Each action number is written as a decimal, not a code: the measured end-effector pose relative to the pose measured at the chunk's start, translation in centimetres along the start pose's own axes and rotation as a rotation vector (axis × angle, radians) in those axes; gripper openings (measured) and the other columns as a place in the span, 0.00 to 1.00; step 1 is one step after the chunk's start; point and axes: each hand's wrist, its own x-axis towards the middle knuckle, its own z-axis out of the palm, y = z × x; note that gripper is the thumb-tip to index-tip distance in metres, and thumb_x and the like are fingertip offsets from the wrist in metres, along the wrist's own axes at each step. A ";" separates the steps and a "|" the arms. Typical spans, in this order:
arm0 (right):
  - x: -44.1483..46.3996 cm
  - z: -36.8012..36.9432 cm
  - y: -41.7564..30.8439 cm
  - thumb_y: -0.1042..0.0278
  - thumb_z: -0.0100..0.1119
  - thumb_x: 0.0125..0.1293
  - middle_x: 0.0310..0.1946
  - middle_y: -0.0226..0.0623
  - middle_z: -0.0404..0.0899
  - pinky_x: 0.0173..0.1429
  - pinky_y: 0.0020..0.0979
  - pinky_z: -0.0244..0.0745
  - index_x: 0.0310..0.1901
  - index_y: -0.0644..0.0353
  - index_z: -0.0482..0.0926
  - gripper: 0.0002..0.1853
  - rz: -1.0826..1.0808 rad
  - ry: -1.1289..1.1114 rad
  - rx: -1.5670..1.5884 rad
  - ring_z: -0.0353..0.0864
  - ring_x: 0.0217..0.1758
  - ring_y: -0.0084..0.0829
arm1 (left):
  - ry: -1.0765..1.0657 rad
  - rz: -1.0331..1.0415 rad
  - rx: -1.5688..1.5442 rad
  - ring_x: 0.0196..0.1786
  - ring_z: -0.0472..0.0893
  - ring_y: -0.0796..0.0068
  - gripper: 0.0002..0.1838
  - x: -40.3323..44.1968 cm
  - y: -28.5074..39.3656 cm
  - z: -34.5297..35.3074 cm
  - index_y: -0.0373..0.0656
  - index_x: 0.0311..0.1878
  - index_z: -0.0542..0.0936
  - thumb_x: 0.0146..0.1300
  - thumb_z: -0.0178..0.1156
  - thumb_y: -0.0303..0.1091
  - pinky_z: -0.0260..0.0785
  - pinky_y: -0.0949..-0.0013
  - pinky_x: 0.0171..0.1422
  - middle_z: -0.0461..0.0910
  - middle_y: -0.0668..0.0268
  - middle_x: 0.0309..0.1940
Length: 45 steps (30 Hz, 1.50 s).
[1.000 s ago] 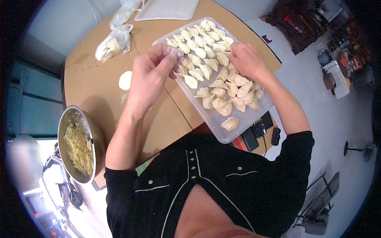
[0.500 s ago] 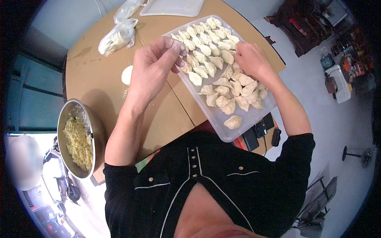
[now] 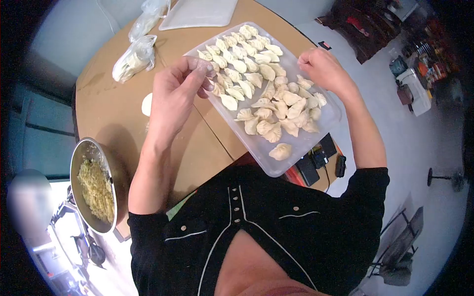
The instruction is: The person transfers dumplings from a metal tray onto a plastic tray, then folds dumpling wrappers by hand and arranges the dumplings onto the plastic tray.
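Observation:
My left hand (image 3: pixel 178 91) hovers by the left rim of a translucent plastic tray (image 3: pixel 256 143), its flour-dusted thumb and fingers pinched together. Whatever lies between them is hidden. At the tray's right side, my right hand (image 3: pixel 325 69) is closed with curled fingers, and I cannot see what they hold, if anything. Rows of pale, slim dumplings (image 3: pixel 239 66) fill the tray's far part. Nearer me lies a heap of plumper dumplings (image 3: pixel 291 109), partly piled up. One single dumpling (image 3: pixel 280 151) sits apart by the near corner.
A metal bowl (image 3: pixel 116 197) of chopped filling (image 3: pixel 95 187) stands at the table's left edge. Past my left wrist lies a round dough wrapper (image 3: pixel 146 104). Plastic bags (image 3: pixel 134 58) and another tray (image 3: pixel 197 14) are farther back. Black devices (image 3: pixel 311 167) lie beside the near tray corner.
My right hand has moved right, away from the dumplings toward the tray's outer side. My left hand stays by the left rim. The whole view has shifted slightly.

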 end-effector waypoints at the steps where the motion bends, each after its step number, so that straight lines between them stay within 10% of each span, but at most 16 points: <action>1: -0.1 -0.6 -0.4 0.74 0.54 0.56 0.24 0.48 0.76 0.38 0.39 0.70 0.29 0.68 0.76 0.06 -0.010 -0.042 -0.026 0.76 0.31 0.45 | -0.006 0.002 -0.001 0.30 0.75 0.83 0.11 0.0 0.0 0.0 0.33 0.37 0.79 0.68 0.53 0.31 0.68 0.77 0.34 0.79 0.67 0.29; 28: -2.8 -0.5 -1.3 0.70 0.56 0.60 0.27 0.49 0.79 0.39 0.46 0.72 0.35 0.60 0.79 0.05 -0.009 -0.044 -0.134 0.79 0.34 0.51 | 0.006 0.003 0.009 0.31 0.75 0.84 0.10 0.2 -0.3 -0.6 0.32 0.38 0.79 0.67 0.52 0.29 0.69 0.77 0.34 0.79 0.69 0.29; 36: -2.2 0.2 -0.9 0.71 0.53 0.61 0.29 0.53 0.79 0.41 0.46 0.72 0.37 0.63 0.79 0.07 -0.104 -0.055 -0.122 0.78 0.36 0.53 | -0.264 0.224 0.914 0.45 0.78 0.48 0.15 -0.5 -1.5 0.3 0.42 0.47 0.81 0.55 0.55 0.22 0.72 0.56 0.48 0.77 0.50 0.37; 45: -2.2 1.4 -1.3 0.63 0.55 0.62 0.28 0.51 0.79 0.41 0.46 0.72 0.35 0.64 0.76 0.11 -0.012 0.133 -0.068 0.79 0.36 0.50 | -0.324 0.283 1.032 0.45 0.77 0.48 0.20 -0.9 -3.1 2.0 0.36 0.49 0.80 0.50 0.53 0.18 0.72 0.56 0.49 0.74 0.47 0.36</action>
